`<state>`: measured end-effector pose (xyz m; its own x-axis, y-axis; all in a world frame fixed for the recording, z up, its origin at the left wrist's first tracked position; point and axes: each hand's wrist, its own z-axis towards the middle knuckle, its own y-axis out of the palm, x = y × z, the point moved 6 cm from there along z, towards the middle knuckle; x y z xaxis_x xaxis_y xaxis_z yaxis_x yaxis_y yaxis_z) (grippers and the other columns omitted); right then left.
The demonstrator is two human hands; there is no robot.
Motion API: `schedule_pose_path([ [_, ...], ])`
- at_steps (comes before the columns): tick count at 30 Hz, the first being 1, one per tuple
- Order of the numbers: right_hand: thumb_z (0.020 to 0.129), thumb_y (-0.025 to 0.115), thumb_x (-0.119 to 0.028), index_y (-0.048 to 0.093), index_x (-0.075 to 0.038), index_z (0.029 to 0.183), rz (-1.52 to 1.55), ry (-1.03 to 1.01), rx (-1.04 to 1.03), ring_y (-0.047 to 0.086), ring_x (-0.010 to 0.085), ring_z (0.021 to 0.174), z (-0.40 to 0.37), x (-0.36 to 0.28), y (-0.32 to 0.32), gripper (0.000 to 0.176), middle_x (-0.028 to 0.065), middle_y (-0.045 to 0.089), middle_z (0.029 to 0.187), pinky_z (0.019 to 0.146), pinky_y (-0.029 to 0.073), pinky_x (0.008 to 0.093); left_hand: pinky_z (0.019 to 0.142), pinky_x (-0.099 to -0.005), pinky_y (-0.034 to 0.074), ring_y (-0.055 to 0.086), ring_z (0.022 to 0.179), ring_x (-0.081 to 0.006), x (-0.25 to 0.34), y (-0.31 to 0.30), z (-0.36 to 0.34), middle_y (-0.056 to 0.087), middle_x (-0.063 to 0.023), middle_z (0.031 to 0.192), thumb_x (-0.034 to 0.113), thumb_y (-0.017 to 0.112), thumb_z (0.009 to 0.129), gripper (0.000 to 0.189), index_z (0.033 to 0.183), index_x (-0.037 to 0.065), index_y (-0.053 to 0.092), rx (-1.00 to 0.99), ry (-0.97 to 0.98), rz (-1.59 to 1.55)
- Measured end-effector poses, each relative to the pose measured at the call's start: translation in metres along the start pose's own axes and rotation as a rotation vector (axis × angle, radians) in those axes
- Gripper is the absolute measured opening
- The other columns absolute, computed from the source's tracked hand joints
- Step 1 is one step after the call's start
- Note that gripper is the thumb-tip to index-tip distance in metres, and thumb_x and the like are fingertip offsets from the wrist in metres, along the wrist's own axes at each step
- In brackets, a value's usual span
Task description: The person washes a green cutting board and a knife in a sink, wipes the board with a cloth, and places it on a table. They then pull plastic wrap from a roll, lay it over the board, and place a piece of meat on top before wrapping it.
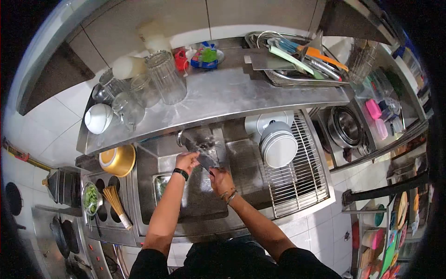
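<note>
Over the metal sink [195, 211], my right hand [221, 181] is closed around the dark handle of a knife [205, 162]. Its grey blade points up and to the left, toward the faucet [180, 138]. My left hand [187, 162] is at the blade, with its fingers pinched against it; the fingertips are partly hidden. Water splashes on the sink's back part just beyond the blade. A dark band is around my left wrist, and bracelets are on my right.
A wire rack [297, 186] at right carries stacked white bowls [280, 149]. The steel shelf [223, 88] above the sink bears glasses and a utensil basket [302, 81]. To the left are a golden bowl [121, 160], a bowl of greens [91, 199] and a wooden stick bundle [116, 204].
</note>
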<state>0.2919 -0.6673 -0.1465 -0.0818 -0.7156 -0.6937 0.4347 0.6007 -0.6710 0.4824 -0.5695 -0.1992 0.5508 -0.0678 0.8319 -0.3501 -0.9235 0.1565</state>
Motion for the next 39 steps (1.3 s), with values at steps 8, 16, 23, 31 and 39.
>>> schedule_pose_path([
  [8, 0.09, 0.062, -0.021, 0.066, -0.001, 0.11, 0.035, -0.182, 0.121, 0.065, 0.037, 0.085, -0.005, 0.001, 0.012, 0.028, 0.0189, 0.069, 0.094, 0.079, 0.051, 0.0438, 0.045, -0.0309, 0.054, 0.058, 0.053, -0.0164, 0.046, -0.054, -0.002, 0.058, -0.0058, 0.066, -0.006, 0.066, 0.08, 0.014, 0.076, 0.004, 0.057, 0.073, 0.175, -0.307],
  [16, 0.096, 0.057, -0.041, 0.067, -0.006, 0.103, 0.561, 0.354, -0.028, 0.067, 0.0279, 0.074, 0.066, 0.021, 0.078, 0.037, 0.0158, 0.071, 0.092, 0.067, 0.053, 0.0404, 0.052, -0.0315, 0.056, 0.055, 0.056, -0.011, 0.077, -0.143, -0.09, 0.056, -0.0026, 0.066, 0.0, 0.068, 0.084, 0.028, 0.07, 0.007, 0.045, 0.448, 0.631, 0.065],
  [23, 0.099, 0.048, -0.016, 0.054, -0.008, 0.08, 1.856, 0.953, -0.38, 0.044, 0.017, 0.054, 0.166, 0.032, 0.17, 0.021, 0.0031, 0.046, 0.067, 0.049, 0.035, 0.0298, 0.048, -0.0255, 0.032, 0.037, 0.053, -0.0051, 0.035, -0.153, -0.179, 0.048, -0.0013, 0.056, 0.018, 0.073, 0.088, 0.036, 0.068, 0.002, 0.047, 0.674, 0.788, 0.426],
  [31, 0.092, 0.048, -0.019, 0.05, -0.011, 0.098, -0.033, 0.339, 0.066, 0.038, 0.0235, 0.073, 0.2, 0.112, 0.079, 0.01, 0.0057, 0.041, 0.088, 0.06, 0.031, 0.0369, 0.05, -0.0243, 0.032, 0.039, 0.057, -0.0042, -0.016, -0.168, -0.247, 0.05, 0.0024, 0.062, 0.013, 0.074, 0.085, 0.021, 0.075, 0.001, 0.06, 0.606, 0.695, 0.459],
  [39, 0.092, 0.045, -0.03, 0.042, -0.012, 0.118, -0.518, 0.433, 0.057, 0.028, 0.0312, 0.1, 0.246, 0.204, -0.001, 0.032, 0.0104, 0.032, 0.115, 0.08, 0.024, 0.0479, 0.051, -0.0228, 0.034, 0.043, 0.058, -0.0037, -0.043, -0.165, -0.289, 0.054, 0.002, 0.062, 0.007, 0.073, 0.084, 0.012, 0.077, 0.001, 0.065, 0.57, 0.596, 0.465],
])
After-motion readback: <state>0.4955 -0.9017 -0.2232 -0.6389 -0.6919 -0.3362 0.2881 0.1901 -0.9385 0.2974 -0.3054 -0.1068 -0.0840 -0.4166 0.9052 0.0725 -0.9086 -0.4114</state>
